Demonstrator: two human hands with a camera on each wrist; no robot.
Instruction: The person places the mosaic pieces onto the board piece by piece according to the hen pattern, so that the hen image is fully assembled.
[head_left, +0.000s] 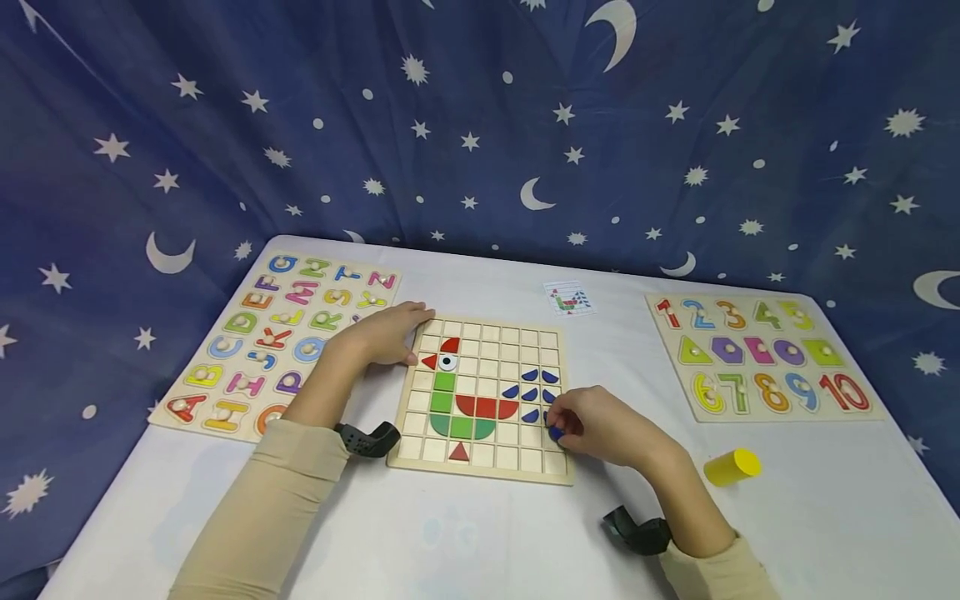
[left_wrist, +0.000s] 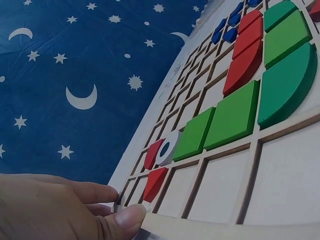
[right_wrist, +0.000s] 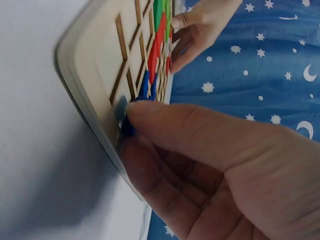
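A wooden grid board [head_left: 487,476] lies on the table, with coloured pieces forming a bird. Green squares [head_left: 442,392], red quarter pieces [head_left: 487,408], a white eye disc [head_left: 447,362] and several blue half-round pieces [head_left: 530,376] sit in its cells. Between thumb and forefinger my right hand [head_left: 603,425] pinches a blue piece [right_wrist: 128,126] at the board's right edge, over the lower right cells. My left hand [head_left: 382,335] rests at the upper left corner of the board, its thumb [left_wrist: 131,216] touching the frame. The right fingers partly hide the blue piece.
A small pattern card [head_left: 570,298] lies behind the board. An alphabet puzzle [head_left: 243,321] is at the left, a number and shape puzzle [head_left: 765,358] at the right. One yellow cylinder [head_left: 731,467] stands near the right forearm. A starry blue cloth [head_left: 480,108] hangs behind.
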